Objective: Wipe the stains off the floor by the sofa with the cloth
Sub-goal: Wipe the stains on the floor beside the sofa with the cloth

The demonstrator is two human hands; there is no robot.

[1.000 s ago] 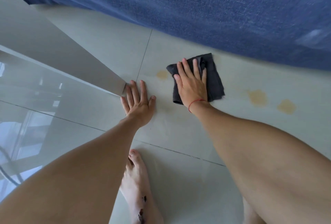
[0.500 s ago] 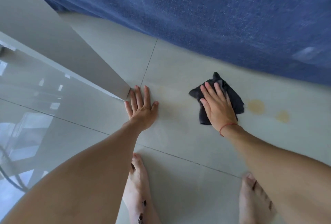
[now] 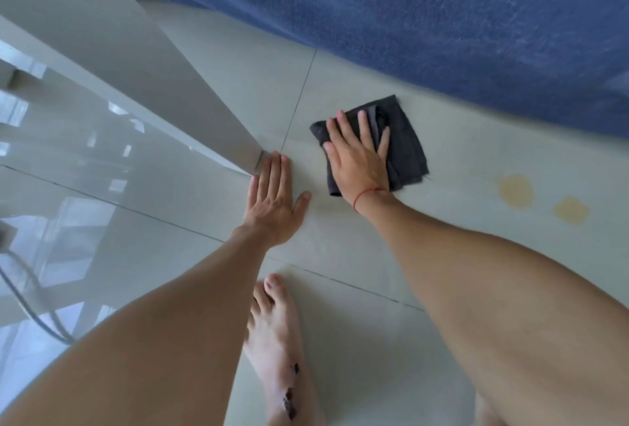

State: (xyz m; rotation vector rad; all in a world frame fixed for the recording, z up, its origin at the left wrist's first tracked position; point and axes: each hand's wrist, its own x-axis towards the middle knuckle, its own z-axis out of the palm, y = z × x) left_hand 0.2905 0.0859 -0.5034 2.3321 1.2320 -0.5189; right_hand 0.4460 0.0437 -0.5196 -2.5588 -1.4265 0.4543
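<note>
The floor (image 3: pixel 340 85) was pale glossy tile with dark grout lines, and the blue sofa (image 3: pixel 442 17) ran along the far side of it. To my left stood a pale slanted panel (image 3: pixel 153 102) of some furniture, its corner reaching the tile beside my fingers.

My right hand (image 3: pixel 359 161) lay flat and spread on the dark cloth (image 3: pixel 405 146), pressing it to the tile rather than gripping it. My left hand (image 3: pixel 277 202) was open too, palm down on the bare floor, holding nothing and propping me up. Two yellow stains (image 3: pixel 515 191) sat well to the right of the cloth, near the sofa's edge, untouched by it.

What I judged could go wrong: the cloth was folded loosely, with a flap bunched under my fingers, so a hard push might roll it up and let my palm skid onto the tile. The shine of the tile suggested a slick surface, and my propping hand or my bare foot (image 3: pixel 275 340) could slip as I leaned right. A careless sweep might also smear the yellow toward the sofa fabric.

Much was hidden. Whatever lay under the cloth I could not see, so I could not tell whether that patch was clean. The sofa's base was in shadow, my right foot was almost cut off at the bottom edge, and a curved cable-like shape at the left edge was too blurred to name.
</note>
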